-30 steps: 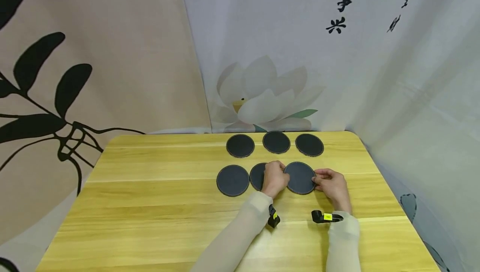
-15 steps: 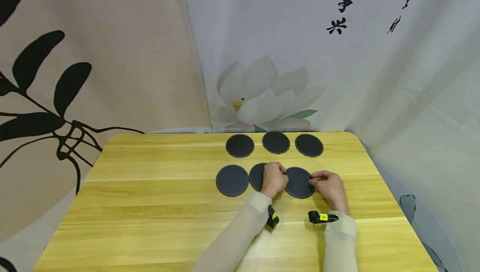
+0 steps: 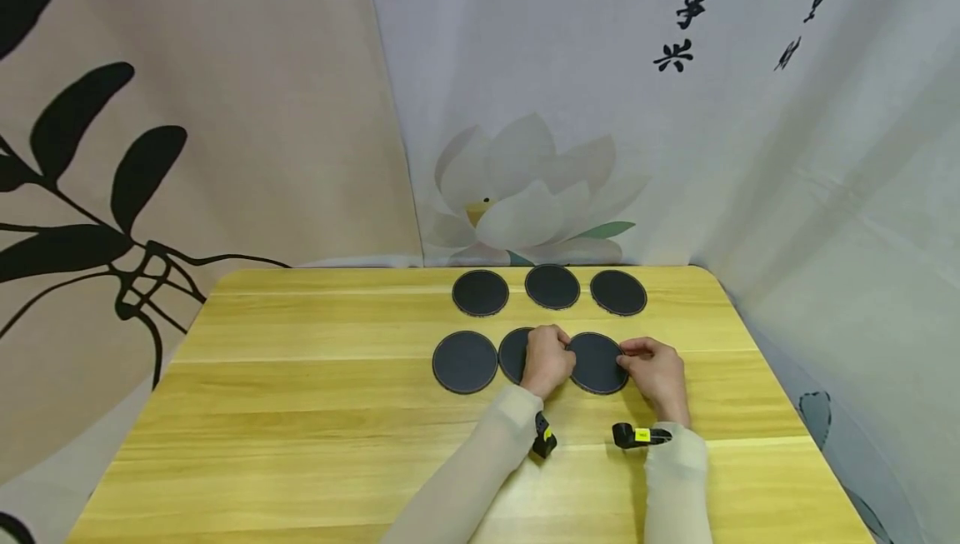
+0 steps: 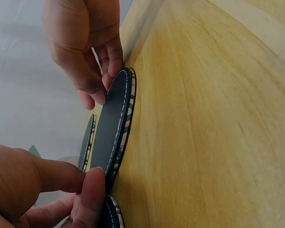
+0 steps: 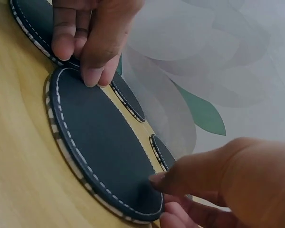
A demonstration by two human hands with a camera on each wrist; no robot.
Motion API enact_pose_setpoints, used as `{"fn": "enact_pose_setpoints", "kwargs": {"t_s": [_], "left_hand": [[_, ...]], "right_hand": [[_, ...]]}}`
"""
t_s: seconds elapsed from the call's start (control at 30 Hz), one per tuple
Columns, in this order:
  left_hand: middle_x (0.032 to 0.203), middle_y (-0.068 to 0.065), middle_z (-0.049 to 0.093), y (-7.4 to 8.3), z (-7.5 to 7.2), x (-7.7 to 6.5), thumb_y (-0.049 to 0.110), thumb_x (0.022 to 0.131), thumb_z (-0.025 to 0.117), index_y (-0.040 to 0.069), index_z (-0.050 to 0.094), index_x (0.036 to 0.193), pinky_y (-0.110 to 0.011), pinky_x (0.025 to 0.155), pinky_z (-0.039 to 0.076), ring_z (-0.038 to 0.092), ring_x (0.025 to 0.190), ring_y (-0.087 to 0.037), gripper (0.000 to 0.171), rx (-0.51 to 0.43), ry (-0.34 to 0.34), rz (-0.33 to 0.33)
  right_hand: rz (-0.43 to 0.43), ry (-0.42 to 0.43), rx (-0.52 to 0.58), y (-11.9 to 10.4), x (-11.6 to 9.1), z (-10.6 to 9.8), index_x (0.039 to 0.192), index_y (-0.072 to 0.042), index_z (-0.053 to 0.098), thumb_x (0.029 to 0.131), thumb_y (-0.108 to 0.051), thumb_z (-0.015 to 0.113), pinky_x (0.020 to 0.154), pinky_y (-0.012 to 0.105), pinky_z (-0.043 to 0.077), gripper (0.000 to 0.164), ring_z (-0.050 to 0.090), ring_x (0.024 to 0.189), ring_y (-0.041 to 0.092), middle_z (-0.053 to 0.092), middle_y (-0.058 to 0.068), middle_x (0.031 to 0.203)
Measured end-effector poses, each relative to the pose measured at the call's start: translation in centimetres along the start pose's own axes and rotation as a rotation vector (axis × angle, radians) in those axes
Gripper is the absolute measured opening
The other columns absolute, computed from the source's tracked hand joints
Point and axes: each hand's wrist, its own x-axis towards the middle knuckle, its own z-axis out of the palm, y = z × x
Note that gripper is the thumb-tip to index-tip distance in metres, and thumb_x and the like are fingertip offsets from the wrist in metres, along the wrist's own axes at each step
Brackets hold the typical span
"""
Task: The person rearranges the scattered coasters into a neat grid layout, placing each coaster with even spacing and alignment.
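Observation:
A round black coaster [image 3: 598, 363] with white stitching and a checked rim lies between the two hands. My left hand [image 3: 548, 361] pinches its left edge, the thumb showing at the rim in the left wrist view. At the opposite edge, my right hand [image 3: 656, 373] pinches it, thumb on top and fingers by the rim in the right wrist view. Beside it, a second coaster [image 3: 513, 354] is partly hidden under the left hand. A third coaster [image 3: 465, 361] sits at the left end of this near row, close against the second.
Behind, three more black coasters form a far row: left coaster [image 3: 480, 292], middle coaster [image 3: 552, 286] and right coaster [image 3: 618, 291]. All lie on a wooden table [image 3: 300, 427]. A printed curtain [image 3: 525, 52] hangs directly behind its far edge.
The held coaster has shifted slightly toward the person and settled closer to the row. My right hand has moved a little left with it. The left hand has barely moved.

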Motion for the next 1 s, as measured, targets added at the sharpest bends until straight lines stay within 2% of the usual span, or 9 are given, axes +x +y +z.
{"fn": "enact_pose_setpoints", "kwargs": {"t_s": [0.2,0.37,0.5,0.67,0.87,1.0], "left_hand": [[0.092,-0.009,0.068,0.0,-0.5,-0.4,-0.002,0.087,0.069,0.002,0.075,0.102,-0.025,0.064,0.05,0.056,0.073,-0.012,0.017,-0.007,-0.015,0.007],[0.094,-0.007,0.069,0.6,-1.8,-0.9,0.007,0.091,0.074,0.004,0.075,0.109,-0.028,0.071,0.054,0.059,0.077,-0.012,0.018,-0.03,-0.04,0.04],[0.094,-0.004,0.069,1.0,-3.5,-0.8,0.014,0.093,0.075,0.005,0.073,0.115,-0.027,0.071,0.054,0.061,0.077,-0.011,0.023,-0.038,-0.058,0.053],[0.093,-0.004,0.07,0.6,-5.9,0.0,0.018,0.093,0.077,0.006,0.073,0.117,-0.025,0.068,0.054,0.065,0.077,-0.011,0.027,-0.052,-0.036,0.071],[0.103,-0.008,0.072,-0.6,-9.1,0.7,0.02,0.093,0.076,0.008,0.072,0.121,-0.031,0.071,0.058,0.069,0.085,-0.02,0.03,-0.052,0.0,0.043],[0.107,-0.007,0.071,-1.7,-10.9,1.3,0.023,0.095,0.074,0.009,0.072,0.122,-0.038,0.081,0.059,0.067,0.095,-0.023,0.031,-0.057,0.028,0.01]], "right_hand": [[-0.002,-0.038,-0.042,-0.5,-0.4,-0.1,0.118,-0.005,0.072,0.095,-0.02,0.074,0.073,0.024,0.051,0.028,0.067,0.099,0.025,0.072,0.016,0.115],[-0.021,-0.059,-0.079,-0.9,-0.7,-0.5,0.126,-0.004,0.068,0.096,-0.025,0.071,0.082,0.031,0.054,0.037,0.067,0.11,0.033,0.07,0.02,0.124],[-0.021,-0.079,-0.073,-1.7,-1.0,-0.9,0.137,-0.006,0.061,0.097,-0.029,0.069,0.092,0.039,0.055,0.047,0.063,0.121,0.036,0.064,0.02,0.135],[-0.023,-0.101,0.006,-2.9,-1.4,-0.7,0.146,-0.008,0.052,0.097,-0.03,0.07,0.097,0.038,0.054,0.056,0.061,0.127,0.035,0.06,0.019,0.14],[-0.049,-0.141,0.05,-4.6,-1.5,1.5,0.149,-0.008,0.048,0.096,-0.026,0.071,0.104,0.043,0.052,0.06,0.061,0.125,0.033,0.061,0.018,0.137],[-0.093,-0.178,0.076,-5.6,-1.1,3.0,0.149,-0.005,0.048,0.096,-0.022,0.071,0.106,0.046,0.052,0.06,0.063,0.123,0.033,0.063,0.019,0.135]]}}
